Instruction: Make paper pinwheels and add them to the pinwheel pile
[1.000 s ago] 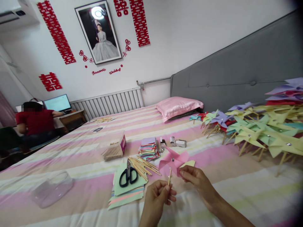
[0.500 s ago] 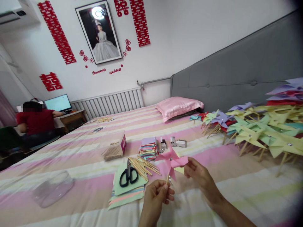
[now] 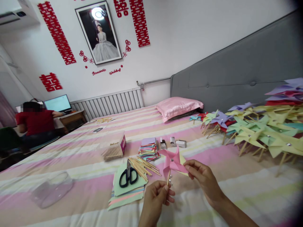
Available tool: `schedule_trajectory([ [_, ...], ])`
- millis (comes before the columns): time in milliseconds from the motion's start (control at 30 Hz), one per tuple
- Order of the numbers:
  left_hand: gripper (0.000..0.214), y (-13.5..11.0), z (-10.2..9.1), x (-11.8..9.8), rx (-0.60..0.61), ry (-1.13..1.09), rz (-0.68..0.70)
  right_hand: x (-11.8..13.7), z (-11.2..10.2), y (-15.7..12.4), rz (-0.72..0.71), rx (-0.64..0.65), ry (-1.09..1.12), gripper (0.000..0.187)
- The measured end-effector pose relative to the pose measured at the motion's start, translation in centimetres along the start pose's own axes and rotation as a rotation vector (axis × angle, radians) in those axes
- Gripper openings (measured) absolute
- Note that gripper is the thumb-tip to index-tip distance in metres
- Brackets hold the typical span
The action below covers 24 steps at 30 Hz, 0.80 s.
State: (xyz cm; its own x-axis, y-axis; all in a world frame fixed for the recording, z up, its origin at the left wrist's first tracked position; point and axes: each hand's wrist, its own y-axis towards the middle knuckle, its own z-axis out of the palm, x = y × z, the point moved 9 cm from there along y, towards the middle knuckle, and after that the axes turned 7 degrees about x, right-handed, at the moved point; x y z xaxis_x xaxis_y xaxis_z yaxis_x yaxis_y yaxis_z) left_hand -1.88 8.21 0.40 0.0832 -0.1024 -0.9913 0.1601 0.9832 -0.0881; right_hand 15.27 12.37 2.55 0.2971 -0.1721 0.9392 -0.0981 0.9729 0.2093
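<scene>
A pink paper pinwheel with a shiny pin at its centre stands on a thin wooden stick. My left hand is closed round the lower part of that stick. At the right side of the pinwheel, the thumb and fingertips of my right hand pinch a blade. Small shiny metal bits and a pale yellow paper lie behind it on the bed. To the left, black-handled scissors and loose wooden sticks rest on a stack of coloured paper.
Finished pinwheels crowd the right side by the grey headboard. Beyond my hands are a pile of small coloured papers, small boxes and a box of sticks. A clear plastic container lies left. A person sits at a desk.
The pinwheel's blades have turned a little. My right hand has shifted slightly down with the blade, while my left hand stays in nearly the same place on the stick.
</scene>
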Motion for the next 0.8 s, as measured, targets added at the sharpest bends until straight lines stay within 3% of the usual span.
schedule_trajectory([
  [233, 0.027, 0.1, 0.0, -0.1, -0.002, -0.020, 0.008, -0.5, 2.4, -0.6, 0.039, 0.127, 0.011, 0.018],
  [433, 0.027, 0.3, -0.2, 0.1, -0.012, -0.032, 0.000, -0.5, 3.3, -1.0, 0.032, 0.211, -0.006, 0.019],
  [633, 0.029, 0.2, -0.4, 0.3, -0.025, -0.025, 0.005, 0.7, 0.8, -0.5, -0.085, 0.040, -0.054, 0.023],
  [800, 0.031, 0.3, -0.2, 0.4, -0.003, 0.011, 0.005, 2.0, -0.4, -0.4, -0.159, -0.045, -0.057, 0.040],
])
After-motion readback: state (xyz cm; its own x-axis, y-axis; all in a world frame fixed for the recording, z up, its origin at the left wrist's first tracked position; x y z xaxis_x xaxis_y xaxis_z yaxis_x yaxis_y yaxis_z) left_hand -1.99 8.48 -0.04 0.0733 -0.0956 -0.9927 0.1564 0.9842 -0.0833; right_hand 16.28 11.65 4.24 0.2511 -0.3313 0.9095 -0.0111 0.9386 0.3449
